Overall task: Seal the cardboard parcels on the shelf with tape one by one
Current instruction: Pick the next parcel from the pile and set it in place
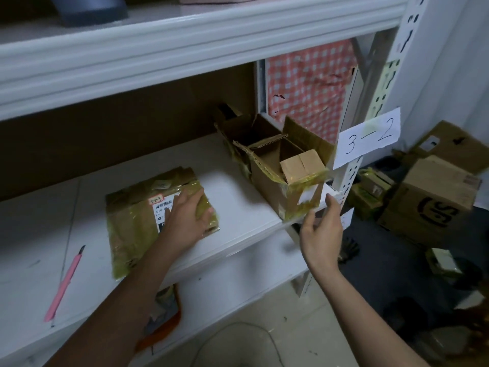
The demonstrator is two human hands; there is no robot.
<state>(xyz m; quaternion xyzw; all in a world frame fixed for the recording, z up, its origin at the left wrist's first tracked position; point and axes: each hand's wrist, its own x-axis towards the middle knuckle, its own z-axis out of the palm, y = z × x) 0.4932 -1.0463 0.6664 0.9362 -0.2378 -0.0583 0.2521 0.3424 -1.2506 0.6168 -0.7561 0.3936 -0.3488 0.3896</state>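
A flat cardboard parcel [137, 223] wrapped in yellowish tape, with a white label, lies on the white shelf [238, 197]. My left hand [189, 215] rests on its right end, fingers curved over the edge. To the right, an open cardboard box [275, 165] with raised flaps stands at the shelf's front right corner, and a small taped box [301, 161] sits inside it. My right hand [321, 229] hovers open just in front of that box, below the shelf edge, holding nothing. No tape roll is in view.
A pink utility knife [66, 284] lies on the shelf at the left. A paper label "3-2" [367, 137] hangs on the white upright. Several cardboard boxes [434, 197] are piled on the floor at the right. Another shelf board runs above.
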